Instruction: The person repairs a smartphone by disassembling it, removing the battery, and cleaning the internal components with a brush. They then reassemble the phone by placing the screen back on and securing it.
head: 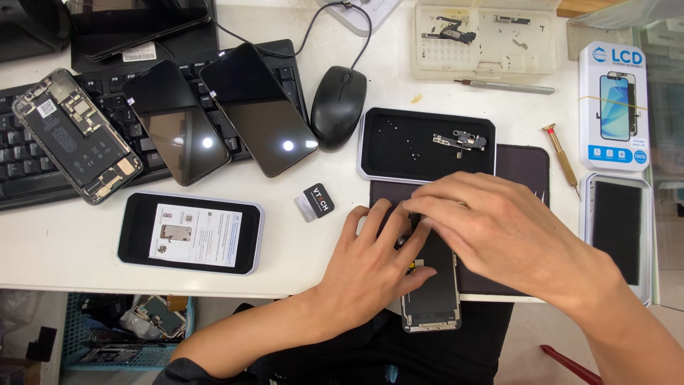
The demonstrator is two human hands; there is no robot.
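Note:
A phone screen panel lies lengthwise on a dark work mat at the table's front edge, its near end overhanging. My left hand lies flat on the panel's left side, holding it down. My right hand reaches over the panel's far end with fingertips pinched together there; what they pinch is hidden. Just beyond sits a black tray holding small metal parts.
An opened phone body and two dark screens rest on a keyboard at left. A black mouse, a phone-shaped tray with a leaflet, a screwdriver, a parts box and a boxed screen surround the mat.

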